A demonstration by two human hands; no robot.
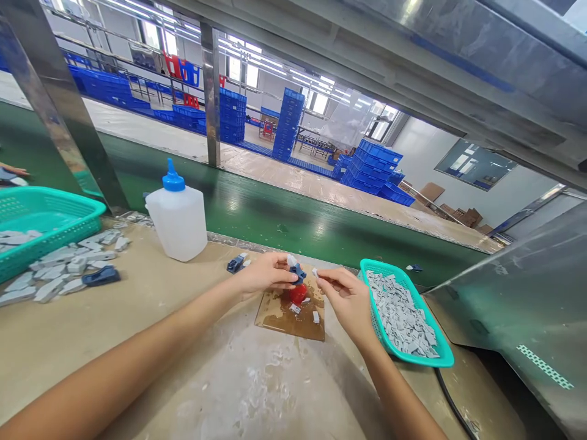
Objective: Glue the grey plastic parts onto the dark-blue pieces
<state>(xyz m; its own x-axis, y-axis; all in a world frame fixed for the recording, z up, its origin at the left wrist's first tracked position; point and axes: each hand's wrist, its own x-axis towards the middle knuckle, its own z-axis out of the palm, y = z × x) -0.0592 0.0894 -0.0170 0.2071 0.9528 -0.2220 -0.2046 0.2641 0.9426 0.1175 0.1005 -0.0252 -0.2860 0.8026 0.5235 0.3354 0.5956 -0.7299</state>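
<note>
My left hand [263, 275] is closed round a small dark blue plastic part [298, 274] with a whitish piece [291, 260] at its top. Just to the right, my right hand [346, 296] pinches a small light grey plastic piece [315, 272] between thumb and fingertips, apart from the blue part. Below them a round red object [298, 294] sits on a wet brown board [288, 327]. Loose grey pieces [316, 317] lie on that board. Beside my right hand stands a green basket [447, 360] full of small grey pieces [403, 315].
A white squeeze bottle [178, 220] with a blue cap stands at the back left. Grey pieces [57, 275] are heaped by another green basket [96, 214]. A green conveyor belt [257, 211] runs behind the table. Another person's hand [13, 170] shows at far left.
</note>
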